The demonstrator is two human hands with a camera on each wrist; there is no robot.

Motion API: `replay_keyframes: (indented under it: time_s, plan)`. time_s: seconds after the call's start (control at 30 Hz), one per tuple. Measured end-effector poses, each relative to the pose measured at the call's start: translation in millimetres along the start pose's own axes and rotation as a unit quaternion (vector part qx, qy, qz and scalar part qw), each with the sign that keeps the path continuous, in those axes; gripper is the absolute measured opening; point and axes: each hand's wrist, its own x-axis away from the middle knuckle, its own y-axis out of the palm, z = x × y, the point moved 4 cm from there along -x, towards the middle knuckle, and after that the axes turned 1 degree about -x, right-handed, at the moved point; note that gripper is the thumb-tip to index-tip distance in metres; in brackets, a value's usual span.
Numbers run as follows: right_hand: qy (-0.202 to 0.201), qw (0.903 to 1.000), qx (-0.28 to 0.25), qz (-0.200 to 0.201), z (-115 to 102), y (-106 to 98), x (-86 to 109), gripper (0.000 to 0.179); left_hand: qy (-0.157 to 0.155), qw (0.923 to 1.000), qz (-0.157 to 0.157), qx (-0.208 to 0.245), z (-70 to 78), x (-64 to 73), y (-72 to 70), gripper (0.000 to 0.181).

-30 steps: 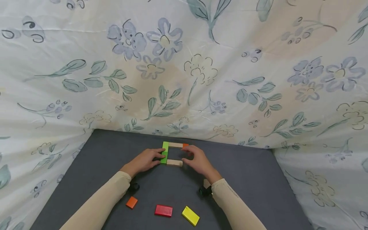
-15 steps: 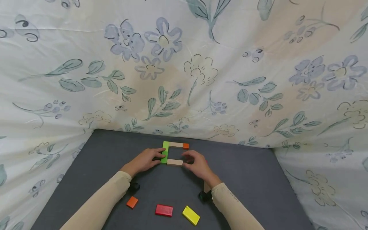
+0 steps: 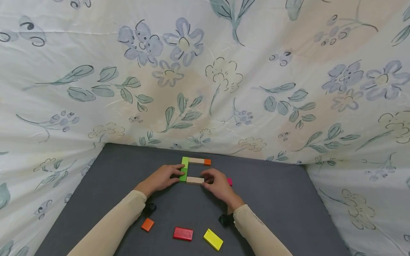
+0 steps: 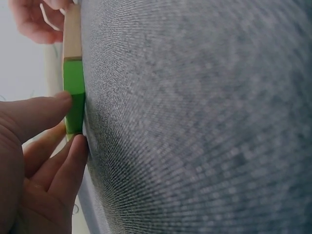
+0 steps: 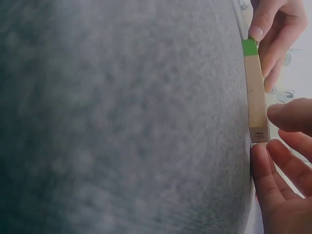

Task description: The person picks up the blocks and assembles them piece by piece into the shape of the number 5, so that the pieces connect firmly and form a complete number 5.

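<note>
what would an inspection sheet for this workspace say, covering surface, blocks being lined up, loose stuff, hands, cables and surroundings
surface: dark grey cloth, looks flat
job's things: green side with far pale block and near pale block running right from it; orange end block at the far one's right end
clutter: loose orange block, red block and yellow block nearer the person; pink-red piece partly hidden
grippers: left hand touches the green side; right hand at the near pale block's right end, firmness unclear
cables: nothing seen
surroundings: floral cloth behind and at both sides
</note>
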Motion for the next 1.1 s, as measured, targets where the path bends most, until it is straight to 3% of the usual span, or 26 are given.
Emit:
replay_keyframes:
  time_s: [1.1]
  plan:
    - [-0.034,0.9988,0.033,-0.007,0.3,1.4,-9.4,0.022,-0.010,0.9999,0.009,0.000,0.2,-4.9,0.6,0.040]
